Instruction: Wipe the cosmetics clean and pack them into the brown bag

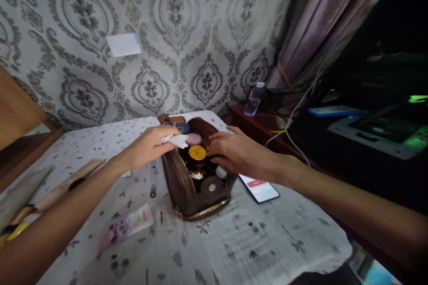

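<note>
A brown leather toiletry bag [182,187] stands unzipped on the patterned cloth. My left hand [154,144] is closed on a crumpled white tissue [175,141] above the bag's left rim. Bent over the right rim, my right hand [230,149] grips the bag's side, its fingertips close to a jar with a gold lid [197,153] inside. Behind that jar are a pink round item [193,138] and a dark blue item [182,128]. A grey-white cap [221,171] shows beneath my right hand. The rest of the bag's inside is dark or hidden.
A pink-and-white tube [127,226] lies left of the bag, and a lit phone [260,188] lies to its right. Beyond, a clear bottle [254,99] stands on a dark red table [240,120] crossed by white cables [294,113]. More packages [72,182] lie by my left forearm.
</note>
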A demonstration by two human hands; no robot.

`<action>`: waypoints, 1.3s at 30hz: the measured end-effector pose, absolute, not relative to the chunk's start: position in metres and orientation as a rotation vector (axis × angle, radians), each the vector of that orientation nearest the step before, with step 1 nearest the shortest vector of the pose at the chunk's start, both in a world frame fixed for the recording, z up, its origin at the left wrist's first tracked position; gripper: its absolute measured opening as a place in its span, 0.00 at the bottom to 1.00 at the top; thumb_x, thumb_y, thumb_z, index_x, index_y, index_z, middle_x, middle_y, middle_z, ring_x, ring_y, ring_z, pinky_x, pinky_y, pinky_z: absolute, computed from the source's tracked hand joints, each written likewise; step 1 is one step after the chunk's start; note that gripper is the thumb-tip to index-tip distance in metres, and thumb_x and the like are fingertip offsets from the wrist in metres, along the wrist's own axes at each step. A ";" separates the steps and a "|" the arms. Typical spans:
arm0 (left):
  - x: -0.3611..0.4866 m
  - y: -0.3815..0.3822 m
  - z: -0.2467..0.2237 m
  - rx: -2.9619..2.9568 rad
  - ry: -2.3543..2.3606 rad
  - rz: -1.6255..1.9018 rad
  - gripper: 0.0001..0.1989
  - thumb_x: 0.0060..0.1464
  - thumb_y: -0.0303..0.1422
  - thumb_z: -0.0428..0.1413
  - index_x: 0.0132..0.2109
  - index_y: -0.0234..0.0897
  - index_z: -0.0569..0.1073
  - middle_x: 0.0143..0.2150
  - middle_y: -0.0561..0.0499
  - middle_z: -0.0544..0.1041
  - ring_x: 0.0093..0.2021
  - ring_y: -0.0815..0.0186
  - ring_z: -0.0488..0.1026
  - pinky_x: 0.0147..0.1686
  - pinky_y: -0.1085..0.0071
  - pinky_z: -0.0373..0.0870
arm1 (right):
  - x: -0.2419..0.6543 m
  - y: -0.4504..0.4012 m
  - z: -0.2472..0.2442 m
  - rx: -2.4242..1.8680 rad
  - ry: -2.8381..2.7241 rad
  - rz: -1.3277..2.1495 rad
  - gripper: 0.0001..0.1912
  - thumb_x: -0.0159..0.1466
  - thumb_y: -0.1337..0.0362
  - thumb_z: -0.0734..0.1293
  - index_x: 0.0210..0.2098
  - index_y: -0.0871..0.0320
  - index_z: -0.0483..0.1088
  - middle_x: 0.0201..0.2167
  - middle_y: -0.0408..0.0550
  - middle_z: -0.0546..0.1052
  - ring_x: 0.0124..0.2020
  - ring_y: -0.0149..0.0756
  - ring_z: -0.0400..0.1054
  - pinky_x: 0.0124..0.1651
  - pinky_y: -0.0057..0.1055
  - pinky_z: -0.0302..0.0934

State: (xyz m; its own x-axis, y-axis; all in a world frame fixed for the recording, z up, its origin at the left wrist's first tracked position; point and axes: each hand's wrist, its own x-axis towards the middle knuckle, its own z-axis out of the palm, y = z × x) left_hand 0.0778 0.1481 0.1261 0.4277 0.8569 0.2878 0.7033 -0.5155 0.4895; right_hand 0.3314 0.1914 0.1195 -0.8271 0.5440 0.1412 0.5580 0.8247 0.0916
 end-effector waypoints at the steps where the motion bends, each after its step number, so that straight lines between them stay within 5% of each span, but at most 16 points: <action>1: 0.077 0.148 0.126 2.392 1.351 0.736 0.10 0.59 0.32 0.50 0.42 0.37 0.74 0.40 0.51 0.76 0.41 0.64 0.72 0.35 0.74 0.64 | 0.333 0.192 0.118 -0.873 -2.906 -0.218 0.07 0.64 0.67 0.67 0.36 0.54 0.79 0.39 0.49 0.80 0.50 0.43 0.70 0.60 0.46 0.50; 16: 0.082 0.150 0.127 2.400 1.346 0.774 0.11 0.57 0.33 0.50 0.41 0.36 0.75 0.38 0.50 0.77 0.38 0.64 0.72 0.35 0.74 0.63 | 0.334 0.186 0.117 -0.912 -2.946 -0.376 0.09 0.66 0.67 0.64 0.33 0.58 0.77 0.40 0.54 0.80 0.50 0.46 0.71 0.60 0.49 0.50; 26: 0.076 0.130 0.127 1.956 1.514 1.334 0.16 0.57 0.44 0.55 0.42 0.35 0.75 0.33 0.53 0.74 0.30 0.68 0.69 0.29 0.76 0.64 | 0.341 0.176 0.100 -0.761 -2.715 -0.257 0.13 0.70 0.67 0.61 0.35 0.57 0.77 0.42 0.51 0.81 0.51 0.44 0.70 0.63 0.49 0.47; 31: 0.079 0.106 0.128 2.072 1.615 1.008 0.14 0.57 0.42 0.53 0.42 0.38 0.76 0.30 0.53 0.75 0.30 0.66 0.70 0.28 0.75 0.66 | 0.338 0.147 0.094 -0.655 -2.631 -0.108 0.14 0.70 0.67 0.61 0.35 0.57 0.77 0.42 0.51 0.79 0.51 0.42 0.69 0.61 0.45 0.52; 39: 0.057 0.069 0.106 2.019 1.818 0.631 0.20 0.57 0.47 0.51 0.48 0.41 0.78 0.43 0.49 0.81 0.41 0.56 0.77 0.34 0.73 0.73 | 0.332 0.144 0.092 -0.630 -2.680 0.087 0.14 0.71 0.68 0.59 0.35 0.61 0.75 0.39 0.54 0.78 0.46 0.41 0.69 0.52 0.39 0.59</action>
State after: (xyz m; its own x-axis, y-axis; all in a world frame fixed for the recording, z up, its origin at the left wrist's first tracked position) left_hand 0.0568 0.0694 0.1057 0.0772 0.9927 0.0927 0.8366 -0.1151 0.5355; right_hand 0.3316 0.1441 0.0919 -0.8251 0.4407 0.3536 0.4168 0.8973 -0.1456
